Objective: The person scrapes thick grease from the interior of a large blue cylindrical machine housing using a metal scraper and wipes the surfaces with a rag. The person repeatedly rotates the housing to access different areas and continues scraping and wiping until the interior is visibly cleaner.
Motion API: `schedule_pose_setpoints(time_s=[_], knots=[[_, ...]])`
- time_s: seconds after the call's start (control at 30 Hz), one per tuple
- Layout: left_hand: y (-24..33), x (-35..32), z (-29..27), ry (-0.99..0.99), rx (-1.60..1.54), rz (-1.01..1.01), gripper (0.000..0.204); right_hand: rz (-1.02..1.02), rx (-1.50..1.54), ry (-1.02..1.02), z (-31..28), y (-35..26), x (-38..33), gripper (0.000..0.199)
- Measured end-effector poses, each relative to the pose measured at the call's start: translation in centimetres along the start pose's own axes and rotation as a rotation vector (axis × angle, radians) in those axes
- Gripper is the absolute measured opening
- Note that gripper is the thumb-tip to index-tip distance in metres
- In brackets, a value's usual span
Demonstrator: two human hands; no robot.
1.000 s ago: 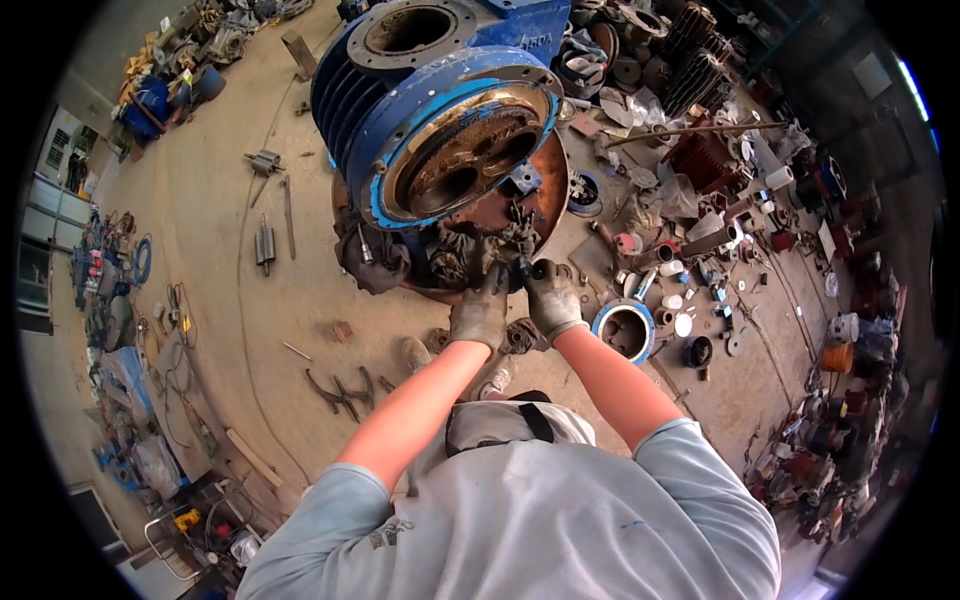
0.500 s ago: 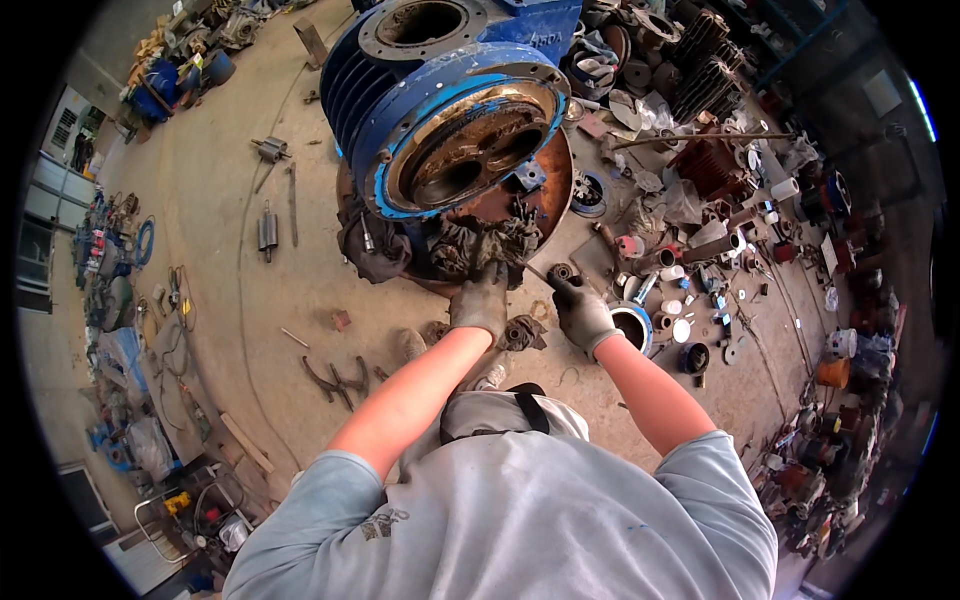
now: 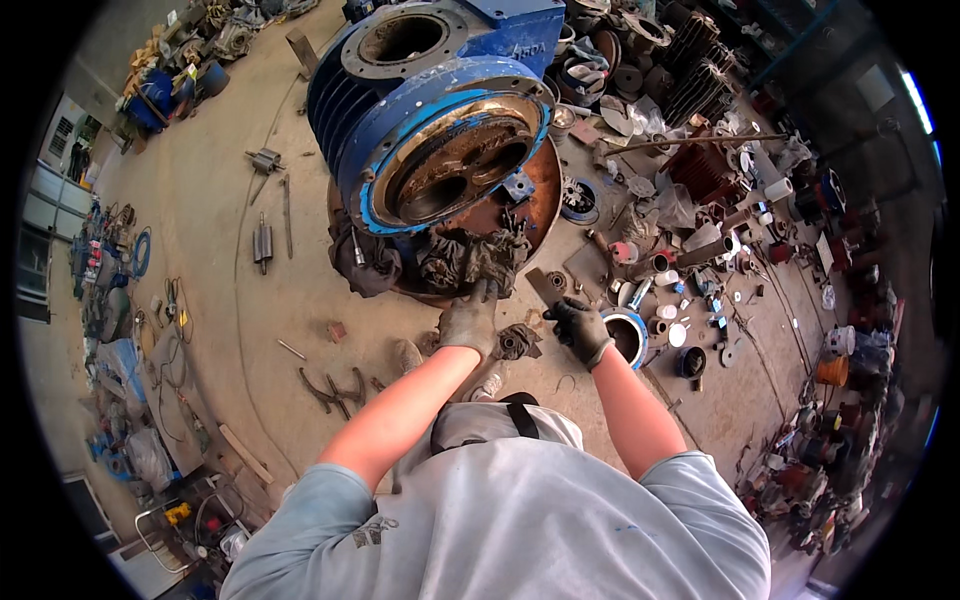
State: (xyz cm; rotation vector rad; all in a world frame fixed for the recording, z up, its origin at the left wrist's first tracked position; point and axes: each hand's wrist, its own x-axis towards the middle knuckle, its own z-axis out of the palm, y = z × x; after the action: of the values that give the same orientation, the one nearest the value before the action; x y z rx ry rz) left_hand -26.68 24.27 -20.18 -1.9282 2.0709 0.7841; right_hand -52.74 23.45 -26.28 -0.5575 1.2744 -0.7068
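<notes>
My right hand (image 3: 580, 332), in a dark-stained grey glove, is closed around a scraper with a flat, broad blade (image 3: 543, 287) pointing up and left. My left hand (image 3: 468, 325), gloved too, has its fingers stretched toward the near edge of a crumpled, dirty dark rag (image 3: 455, 262); it touches or nearly touches the cloth. The rag lies at the near side of a rusty round pan (image 3: 545, 205). Above that sits a large blue ribbed machine housing (image 3: 430, 130), its round face open, with rusty brown cavities inside and a blue-smeared rim.
A second dark cloth (image 3: 365, 262) hangs at the pan's left. A blue-rimmed ring (image 3: 625, 335) lies right of my right hand, among many loose parts. A pronged puller (image 3: 333, 390) and shafts (image 3: 262, 243) rest on the floor at left. My shoe (image 3: 487, 386) shows below.
Both hands have drawn back slightly toward me. The scraper has turned so its flat blade shows, and my left fingers have straightened at the rag. The whole view has shifted a little.
</notes>
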Motion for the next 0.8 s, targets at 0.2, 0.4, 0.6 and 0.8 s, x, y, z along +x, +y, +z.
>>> schedule_pose_setpoints(time_s=[0.2,0.4,0.6,0.8], knots=[[0.0,-1.9,-2.4,0.015,-0.123,0.028,0.070,-0.653,-0.949,0.515,2.5,-9.7,7.6,0.043],[-1.1,-7.0,-4.7,0.271,-0.322,0.108,0.061,-0.467,-1.455,0.441,6.5,-15.4,12.3,0.072],[-5.2,-9.4,-6.3,0.438,-0.498,0.125,0.055,-0.478,-1.387,0.425,8.1,-15.4,10.8,0.072],[-4.2,-10.7,-9.7,0.305,-1.383,0.076,0.045,-0.739,-0.805,0.442,3.5,-10.6,7.0,0.075]])
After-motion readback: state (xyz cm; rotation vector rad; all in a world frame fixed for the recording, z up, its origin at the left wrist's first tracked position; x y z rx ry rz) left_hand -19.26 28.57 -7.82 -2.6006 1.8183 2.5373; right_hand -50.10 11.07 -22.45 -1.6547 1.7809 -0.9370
